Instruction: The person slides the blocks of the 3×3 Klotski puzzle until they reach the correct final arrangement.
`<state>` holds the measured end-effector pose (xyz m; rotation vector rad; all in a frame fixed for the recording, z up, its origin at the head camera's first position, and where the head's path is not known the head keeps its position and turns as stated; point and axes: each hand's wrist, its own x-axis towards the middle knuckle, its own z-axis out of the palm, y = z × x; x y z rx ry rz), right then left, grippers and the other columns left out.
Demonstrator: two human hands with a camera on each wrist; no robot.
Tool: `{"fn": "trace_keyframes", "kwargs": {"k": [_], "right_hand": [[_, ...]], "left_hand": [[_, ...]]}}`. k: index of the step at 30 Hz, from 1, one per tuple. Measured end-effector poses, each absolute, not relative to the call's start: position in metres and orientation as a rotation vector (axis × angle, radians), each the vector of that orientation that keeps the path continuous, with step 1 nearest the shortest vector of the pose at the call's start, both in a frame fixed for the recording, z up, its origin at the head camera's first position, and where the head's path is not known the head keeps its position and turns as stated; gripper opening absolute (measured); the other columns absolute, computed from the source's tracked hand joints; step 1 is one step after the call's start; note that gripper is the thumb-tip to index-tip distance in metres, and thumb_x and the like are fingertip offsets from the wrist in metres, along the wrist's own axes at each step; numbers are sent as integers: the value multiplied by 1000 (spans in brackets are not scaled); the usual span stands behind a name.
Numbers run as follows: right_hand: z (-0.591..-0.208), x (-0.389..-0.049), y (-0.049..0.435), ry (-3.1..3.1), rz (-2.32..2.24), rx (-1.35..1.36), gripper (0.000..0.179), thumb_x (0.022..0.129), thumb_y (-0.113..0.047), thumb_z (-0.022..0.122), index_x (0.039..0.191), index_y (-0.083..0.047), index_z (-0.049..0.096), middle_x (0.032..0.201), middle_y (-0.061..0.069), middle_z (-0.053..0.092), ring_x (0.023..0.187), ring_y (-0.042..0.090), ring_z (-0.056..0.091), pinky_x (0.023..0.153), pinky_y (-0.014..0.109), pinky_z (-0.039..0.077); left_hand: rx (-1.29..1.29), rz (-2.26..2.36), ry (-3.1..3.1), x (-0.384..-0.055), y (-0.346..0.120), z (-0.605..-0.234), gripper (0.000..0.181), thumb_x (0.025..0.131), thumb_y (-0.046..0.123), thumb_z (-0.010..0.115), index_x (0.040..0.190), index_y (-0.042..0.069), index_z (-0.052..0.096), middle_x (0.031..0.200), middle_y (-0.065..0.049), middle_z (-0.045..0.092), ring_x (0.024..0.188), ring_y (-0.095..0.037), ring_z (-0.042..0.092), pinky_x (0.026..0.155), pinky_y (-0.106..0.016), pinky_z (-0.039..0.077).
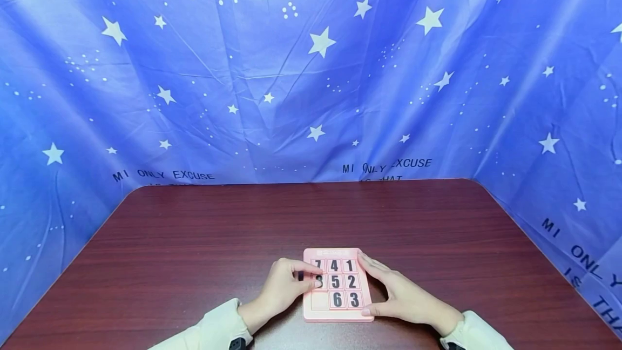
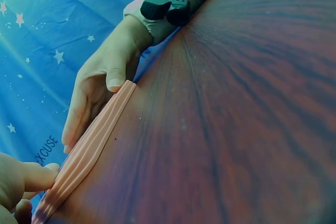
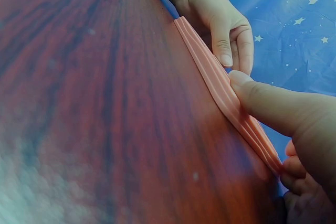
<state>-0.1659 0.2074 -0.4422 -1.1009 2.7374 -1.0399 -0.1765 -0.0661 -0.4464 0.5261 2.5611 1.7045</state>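
Note:
A pink sliding number puzzle (image 1: 315, 315) lies flat on the table. Its rows read 7, 4, 1; then a partly covered tile, 5, 2; then a gap at lower left, 6, 3. My left hand (image 1: 282, 287) reaches over the left side, thumb and index fingertips at the covered tile below the 7. Along the right side, my right hand (image 1: 410, 297) grips the frame, thumb at the lower right corner and fingers by the upper right edge. The ridged side of the puzzle (image 2: 86, 153) shows in the left wrist view; the right wrist view shows the opposite ridged side (image 3: 218, 85).
The dark red wooden table (image 1: 194, 231) extends around the puzzle. Behind it and at both sides hangs a blue cloth (image 1: 272, 58) with white stars and lettering. Black devices are strapped on both wrists, including one (image 2: 167, 10) on the right.

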Motion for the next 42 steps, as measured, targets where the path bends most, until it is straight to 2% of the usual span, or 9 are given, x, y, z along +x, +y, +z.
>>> {"fn": "trace_keyframes", "kwargs": {"k": [5, 10, 13, 19, 24, 29, 34, 42], "right_hand": [[-444, -165, 207, 2728, -1047, -1103, 91, 79, -46, 71, 145, 1, 29, 151, 18, 28, 134, 39, 31, 104, 8, 14], [-443, -164, 206, 2732, -1045, -1112, 91, 79, -46, 71, 145, 2, 29, 150, 18, 29, 133, 39, 31, 104, 7, 13], [-443, -165, 206, 2725, -1054, -1117, 91, 79, -45, 71, 145, 3, 29, 150, 19, 29, 133, 39, 31, 104, 7, 13], [-444, -165, 205, 2731, -1053, -1121, 91, 79, -45, 71, 145, 3, 30, 150, 20, 29, 133, 39, 31, 105, 9, 15], [-445, -164, 205, 2735, -1051, -1105, 91, 79, -46, 71, 145, 1, 29, 150, 18, 29, 134, 38, 31, 105, 10, 16], [-444, -164, 205, 2740, -1044, -1123, 90, 79, -46, 70, 144, 2, 30, 150, 19, 29, 133, 40, 31, 105, 10, 15], [-443, -165, 206, 2755, -1026, -1134, 89, 80, -45, 70, 144, 3, 31, 150, 20, 29, 133, 38, 32, 105, 9, 15], [-442, -165, 208, 2748, -1038, -1131, 89, 80, -45, 70, 144, 3, 30, 150, 20, 29, 134, 37, 31, 104, 9, 15]], "left_hand": [[497, 1697, 2571, -174, -66, -446, 22, 70, 1, 77, 89, 11, 77, 49, 9, 37, 37, 6, 26, 36, -17, 22], [482, 1796, 2524, -168, -63, -446, 20, 69, 4, 78, 88, 8, 77, 51, 3, 49, 40, 4, 32, 38, -16, 26], [473, 1849, 2461, -161, -60, -446, 20, 69, 4, 78, 88, 6, 76, 56, 1, 54, 46, 2, 37, 41, -15, 31], [491, 1832, 2482, -148, -52, -447, 22, 69, 11, 80, 91, 9, 76, 66, 3, 60, 65, -2, 45, 59, -17, 38], [489, 1832, 2473, -143, -47, -448, 23, 70, 14, 80, 92, 10, 76, 78, 0, 61, 73, -6, 47, 62, -18, 39], [464, 1791, 2508, -142, -41, -450, 24, 69, 16, 81, 93, 12, 76, 89, 2, 60, 82, -6, 49, 69, -19, 41], [480, 1719, 2635, -142, -36, -450, 25, 66, 14, 82, 91, 15, 77, 88, 6, 60, 83, -5, 50, 71, -20, 40], [499, 1646, 2716, -143, -33, -448, 26, 64, 14, 82, 90, 17, 77, 84, 8, 60, 77, -4, 47, 65, -17, 35]]}}
